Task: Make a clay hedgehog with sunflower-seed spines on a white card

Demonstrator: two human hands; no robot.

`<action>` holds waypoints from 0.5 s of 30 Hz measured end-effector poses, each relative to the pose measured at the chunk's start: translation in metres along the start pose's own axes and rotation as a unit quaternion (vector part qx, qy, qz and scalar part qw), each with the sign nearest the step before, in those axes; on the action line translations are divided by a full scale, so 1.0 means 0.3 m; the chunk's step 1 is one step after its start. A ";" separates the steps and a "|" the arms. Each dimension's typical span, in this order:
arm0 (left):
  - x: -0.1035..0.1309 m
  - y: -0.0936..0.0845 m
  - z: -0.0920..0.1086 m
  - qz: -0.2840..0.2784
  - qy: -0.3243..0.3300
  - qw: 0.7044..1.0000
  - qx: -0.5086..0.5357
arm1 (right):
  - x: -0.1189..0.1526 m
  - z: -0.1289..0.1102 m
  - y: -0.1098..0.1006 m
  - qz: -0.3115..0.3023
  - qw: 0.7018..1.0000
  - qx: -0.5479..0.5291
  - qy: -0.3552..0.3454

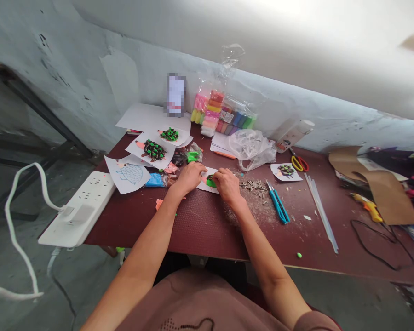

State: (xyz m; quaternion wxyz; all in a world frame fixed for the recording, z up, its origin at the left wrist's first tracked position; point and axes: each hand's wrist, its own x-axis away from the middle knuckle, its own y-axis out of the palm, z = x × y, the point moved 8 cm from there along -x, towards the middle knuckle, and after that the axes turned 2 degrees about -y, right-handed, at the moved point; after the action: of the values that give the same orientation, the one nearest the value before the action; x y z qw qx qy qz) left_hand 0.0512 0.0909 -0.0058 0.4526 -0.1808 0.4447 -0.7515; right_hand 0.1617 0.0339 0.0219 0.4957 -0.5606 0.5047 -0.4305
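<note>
My left hand (191, 177) rests with its fingers laid out on the left edge of a small white card (204, 184). On that card is a hedgehog figure in green and pink clay (210, 181), partly covered by my fingers. My right hand (227, 185) is over the card's right side, its fingers pinched together at the green clay; what they hold is too small to make out. Just right of it lies a loose pile of sunflower seeds (254, 186). Dark clay in a wrapper (179, 157) and opened green clay (193, 156) lie beyond my left hand.
Finished hedgehog cards (154, 151), a blue hedgehog drawing (131, 174) and a power strip (86, 202) are at left. Clay packs (224, 115) stand against the wall. Rightward lie a utility knife (278, 204), scissors (299, 163), glue sticks (320, 214) and a glue gun (367, 207).
</note>
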 end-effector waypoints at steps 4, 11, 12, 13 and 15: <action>0.000 0.002 -0.006 0.004 -0.003 1.000 0.008 | 0.010 0.017 -0.001 0.002 1.000 -0.024 0.018; -0.001 0.001 -0.008 0.004 -0.001 1.000 0.014 | 0.042 0.083 -0.045 0.069 0.992 -0.088 0.052; -0.001 0.001 -0.007 0.003 -0.001 1.000 0.012 | 0.050 0.108 -0.056 0.079 0.990 -0.090 0.068; -0.001 0.001 -0.007 0.003 -0.001 1.000 0.011 | 0.059 0.138 -0.065 0.087 0.988 -0.088 0.087; 0.000 0.001 -0.007 0.003 -0.002 1.000 0.012 | 0.082 0.213 -0.079 0.096 0.983 -0.076 0.135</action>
State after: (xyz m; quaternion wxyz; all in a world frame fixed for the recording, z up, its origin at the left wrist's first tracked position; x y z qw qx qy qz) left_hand 0.0499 0.0921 -0.0071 0.4582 -0.1754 0.4353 -0.7549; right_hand 0.2307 0.0171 0.0360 0.4182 -0.4825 0.6494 -0.4130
